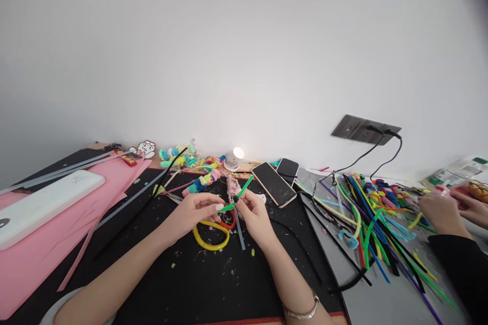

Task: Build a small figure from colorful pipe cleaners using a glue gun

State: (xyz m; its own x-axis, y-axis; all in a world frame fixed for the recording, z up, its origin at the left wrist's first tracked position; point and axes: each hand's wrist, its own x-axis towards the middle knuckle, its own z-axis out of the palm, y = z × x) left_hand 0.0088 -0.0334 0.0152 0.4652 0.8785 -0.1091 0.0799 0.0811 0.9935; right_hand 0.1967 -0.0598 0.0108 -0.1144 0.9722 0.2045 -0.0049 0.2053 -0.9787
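Note:
A short green pipe cleaner (245, 187) is pinched between my two hands over the black mat. My left hand (196, 213) grips its lower end between thumb and fingers. The thumb and fingers of my right hand (253, 213) close on it farther up, and its tip sticks out above them. Just below my hands lie scissors with a yellow handle loop (211, 248) and a red one, their blades partly hidden by my left hand. A grey-blue strip (240, 233) runs out from under my right hand. Behind them is a multicoloured fuzzy piece (202, 183).
Two phones (273, 183) and a white paper cup (234, 158) stand near the wall. Pink sheets (114, 177) and a white device (49, 203) lie left. Many loose pipe cleaners (371, 228) cover the grey surface at right, beside another person's hands (442, 213). Cords hang from a wall socket (364, 129).

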